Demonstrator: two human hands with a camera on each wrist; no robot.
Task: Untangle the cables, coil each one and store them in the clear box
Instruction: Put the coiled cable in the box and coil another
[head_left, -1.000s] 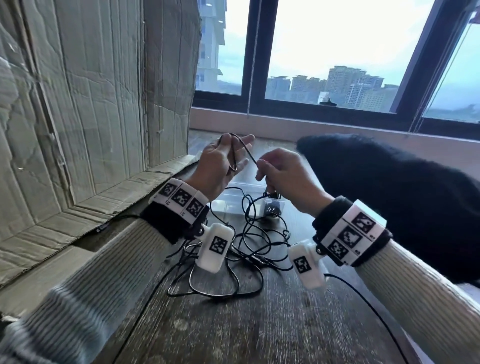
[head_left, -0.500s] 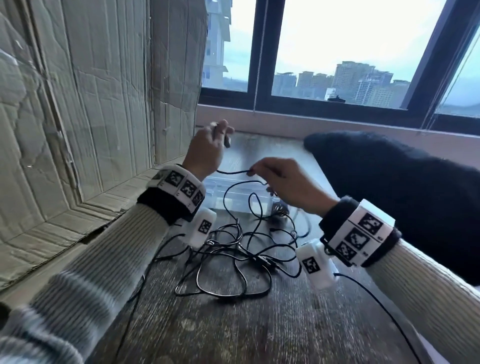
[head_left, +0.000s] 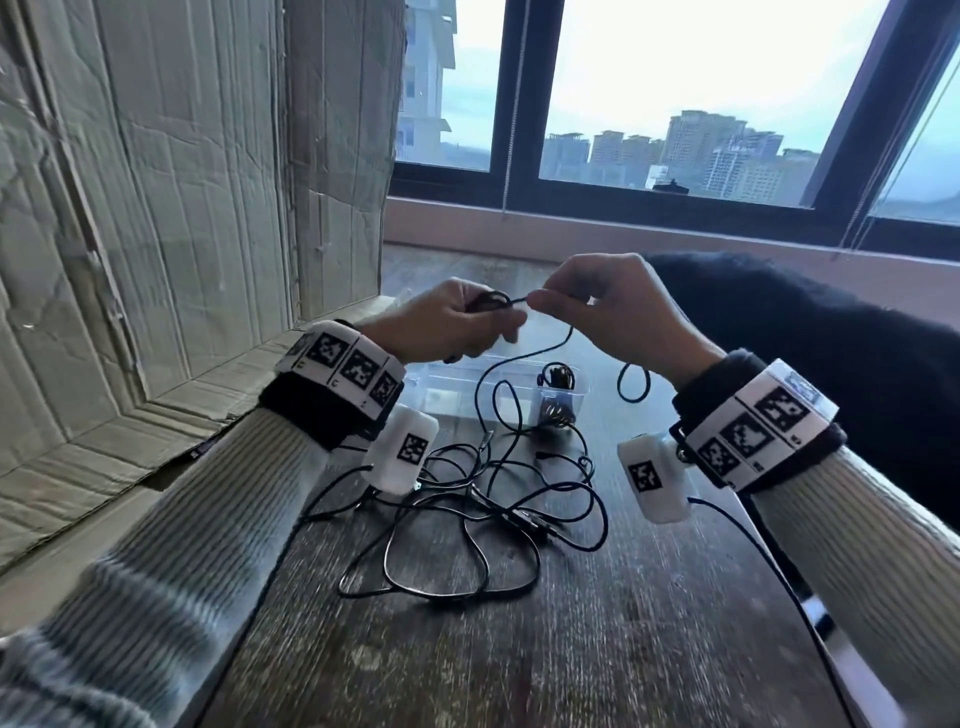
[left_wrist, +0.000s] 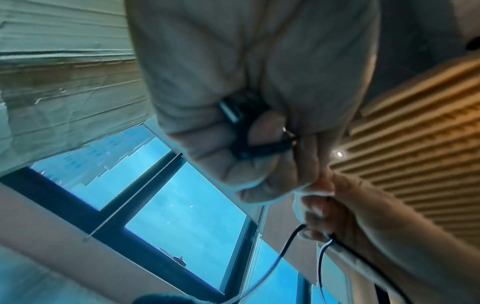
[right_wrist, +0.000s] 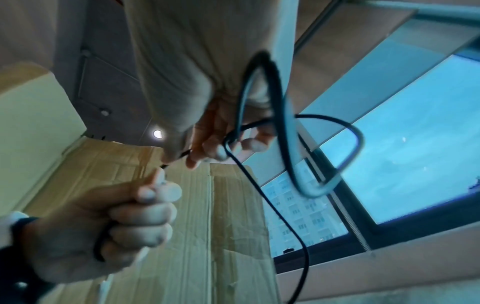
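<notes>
From the head camera, both hands are raised above a dark wooden table (head_left: 597, 649), close together. The left hand (head_left: 447, 325) is closed in a fist around a small bundle of black cable (head_left: 491, 301), with a bit of loop showing above the fingers. The right hand (head_left: 618, 312) pinches the same cable between thumb and forefinger just beside the left fist; from there the cable drops in a curve to the table. A loose tangle of black cables (head_left: 483, 514) lies in the middle of the table, under and between the wrists. Behind it, toward the far edge, sits the clear box (head_left: 447, 387); a small clear tub (head_left: 563, 402) at its right end holds one dark coil. Flattened cardboard (head_left: 156, 208) stands along the left edge, and a dark cloth (head_left: 831, 364) lies along the right.

From the left wrist, the left hand (left_wrist: 246, 102) is curled tight on the cable bundle (left_wrist: 249, 131), a plug end showing between the fingers. Below it, the right hand's fingertips (left_wrist: 315, 216) hold the strand.

From the right wrist, the right hand (right_wrist: 207, 123) pinches the cable (right_wrist: 265, 179), which loops loosely beyond the fingers and hangs down. The left hand (right_wrist: 109, 230) shows as a fist wrapped round its bundle.
</notes>
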